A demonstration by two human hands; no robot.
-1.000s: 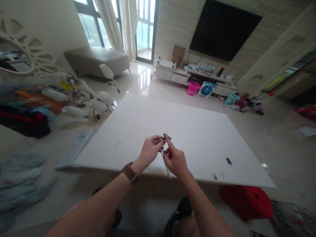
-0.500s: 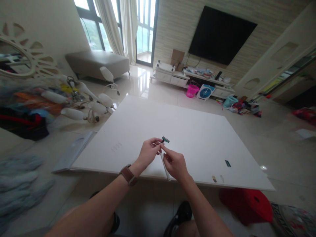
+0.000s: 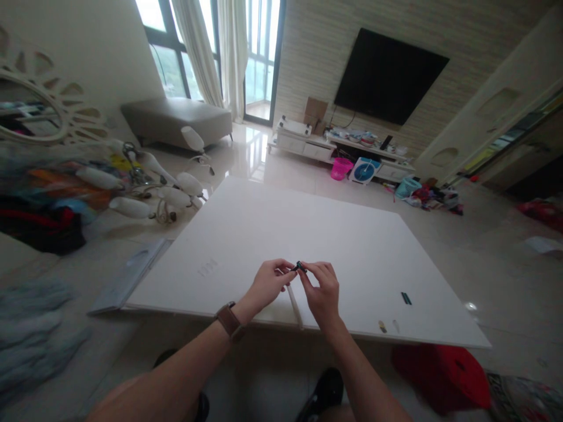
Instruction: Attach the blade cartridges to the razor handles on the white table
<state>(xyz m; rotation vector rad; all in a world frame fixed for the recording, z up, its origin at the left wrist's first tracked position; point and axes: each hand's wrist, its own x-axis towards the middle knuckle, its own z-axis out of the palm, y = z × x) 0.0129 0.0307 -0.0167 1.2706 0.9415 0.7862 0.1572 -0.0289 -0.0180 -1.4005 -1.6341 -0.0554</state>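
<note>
Above the front part of the white board [image 3: 352, 240], both my hands meet at a small razor [image 3: 301, 266] with a dark and green head. My left hand [image 3: 269, 284], a brown strap on its wrist, is closed on the razor's neck. The thumb and fingers of my right hand [image 3: 323, 290] pinch the head and partly cover it. Below them a thin white stick [image 3: 294, 306] runs to the board's front edge; I cannot tell whether it touches my left fingers. To the right lie a dark green strip [image 3: 406, 298], a small tan-and-dark piece [image 3: 382, 326] and a pale curved piece [image 3: 396, 325].
Several thin small pieces [image 3: 207, 268] lie on the board's left side. A white lamp with several arms [image 3: 162, 196] stands beyond its left edge. A red stool-like object [image 3: 440, 375] is under the front right corner. A pink basket [image 3: 341, 168] stands near the TV cabinet.
My right hand has moved up from below the razor's neck to its head and now pinches it. The head has turned and is more covered. The view has tilted slightly upward.
</note>
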